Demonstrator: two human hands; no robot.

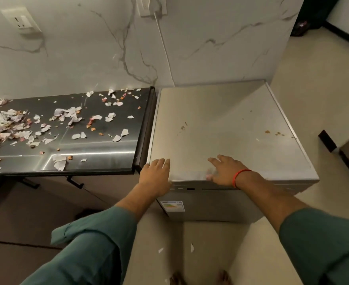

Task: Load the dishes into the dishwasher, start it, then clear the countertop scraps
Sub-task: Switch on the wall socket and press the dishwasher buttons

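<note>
Now both hands lie flat, fingers spread and holding nothing, on the front edge of the dishwasher (pixel 221 124), left hand (pixel 156 175) nearer the scraps (pixel 15 124), which litter the bench (pixel 99 149) off to its left, right hand (pixel 224 171) farther.

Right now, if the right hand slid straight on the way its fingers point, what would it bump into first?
Probably nothing soon. The right hand lies flat on the dishwasher top, fingers pointing up and left across bare metal. Only small brown specks lie that way; beyond them, likely the marble wall, though depth is hard to judge.
</note>
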